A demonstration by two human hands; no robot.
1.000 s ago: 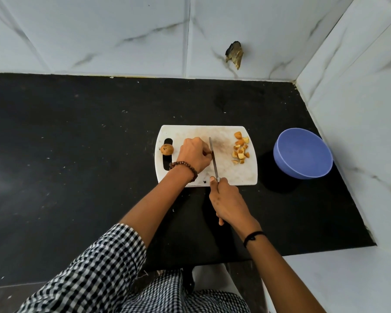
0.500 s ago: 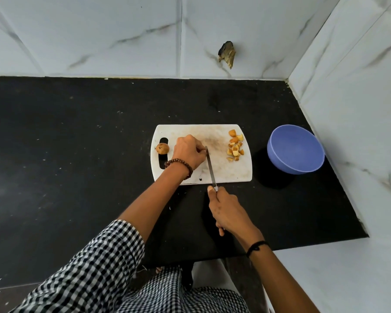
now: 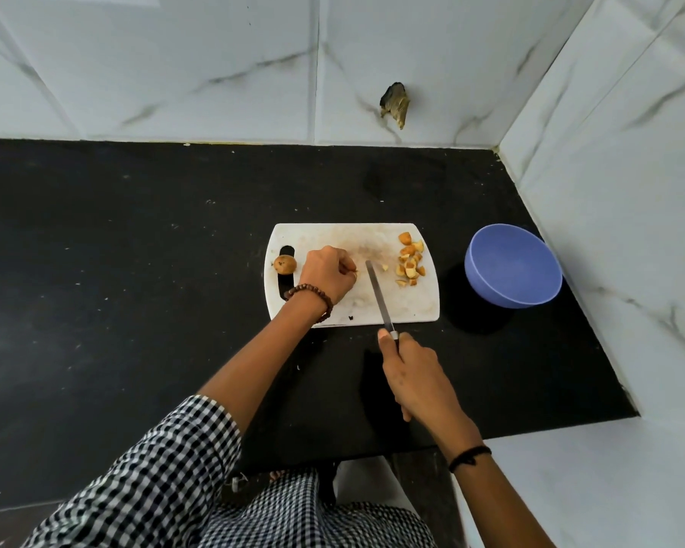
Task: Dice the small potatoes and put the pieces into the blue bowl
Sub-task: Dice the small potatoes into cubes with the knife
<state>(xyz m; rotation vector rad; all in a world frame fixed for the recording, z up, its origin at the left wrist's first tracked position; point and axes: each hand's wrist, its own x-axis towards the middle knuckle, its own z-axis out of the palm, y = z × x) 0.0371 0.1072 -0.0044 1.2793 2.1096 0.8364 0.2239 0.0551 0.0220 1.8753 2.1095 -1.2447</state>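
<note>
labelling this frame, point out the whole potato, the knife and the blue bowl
whole potato (image 3: 284, 264): head view, middle of its skin
knife (image 3: 378, 294): head view, middle of the blade
blue bowl (image 3: 511, 270): head view, bare inner wall

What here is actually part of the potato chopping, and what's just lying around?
In use: knife in right hand, left hand pinching potato bit, cutting board, diced pieces, whole potato, blue bowl.
Just there: brown wall mark, specks on black counter.
</note>
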